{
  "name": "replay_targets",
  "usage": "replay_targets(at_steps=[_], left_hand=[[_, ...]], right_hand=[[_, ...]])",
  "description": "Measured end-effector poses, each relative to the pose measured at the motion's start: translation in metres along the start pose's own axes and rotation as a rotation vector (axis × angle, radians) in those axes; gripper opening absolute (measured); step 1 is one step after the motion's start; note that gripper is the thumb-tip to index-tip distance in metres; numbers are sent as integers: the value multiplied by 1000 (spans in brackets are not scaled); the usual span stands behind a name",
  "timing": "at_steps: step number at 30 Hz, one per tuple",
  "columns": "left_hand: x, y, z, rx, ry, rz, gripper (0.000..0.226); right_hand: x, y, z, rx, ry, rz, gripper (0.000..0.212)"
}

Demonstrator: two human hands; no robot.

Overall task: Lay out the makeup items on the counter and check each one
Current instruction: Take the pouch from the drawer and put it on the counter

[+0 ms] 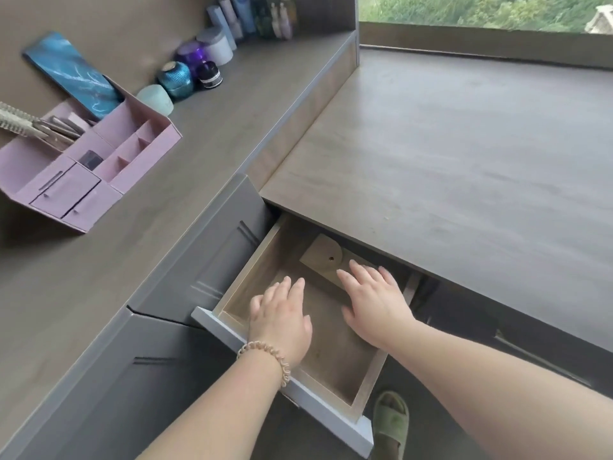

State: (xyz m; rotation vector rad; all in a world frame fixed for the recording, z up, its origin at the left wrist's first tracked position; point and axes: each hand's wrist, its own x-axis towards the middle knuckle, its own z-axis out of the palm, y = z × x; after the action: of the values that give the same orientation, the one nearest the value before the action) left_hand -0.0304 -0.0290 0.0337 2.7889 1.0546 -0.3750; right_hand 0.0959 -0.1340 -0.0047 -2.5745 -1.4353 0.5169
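Note:
A drawer [331,415] under the lower counter [464,161] stands pulled out, and both hands reach into it. My left hand [282,318], with a beaded bracelet at the wrist, hovers flat over the drawer's floor with fingers apart. My right hand [373,300] lies further in, fingers spread, its tips on a flat tan wooden piece [323,255] with a small hole. Neither hand holds anything. No makeup item shows inside the drawer. Jars and bottles [199,66] stand on the upper counter at the back left.
A pink organizer [132,154] with small drawers holds scissors [56,132] on the left counter. A blue patterned box [71,74] leans against the wall. A window runs along the top right. A foot in a green slipper [389,423] stands below the drawer.

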Motion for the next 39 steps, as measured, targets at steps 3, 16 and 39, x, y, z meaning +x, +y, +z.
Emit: replay_targets(at_steps=[3,16,39], left_hand=[[29,0,19,-33,-37,-5,58],[128,1,115,-13,-149,94,52],[85,-39,49,-906,-314,-267,74]], right_hand=[[21,-2,17,53,-80,101,59],[94,5,69,138,-316,467,52],[43,-71,34,428,100,636,38]])
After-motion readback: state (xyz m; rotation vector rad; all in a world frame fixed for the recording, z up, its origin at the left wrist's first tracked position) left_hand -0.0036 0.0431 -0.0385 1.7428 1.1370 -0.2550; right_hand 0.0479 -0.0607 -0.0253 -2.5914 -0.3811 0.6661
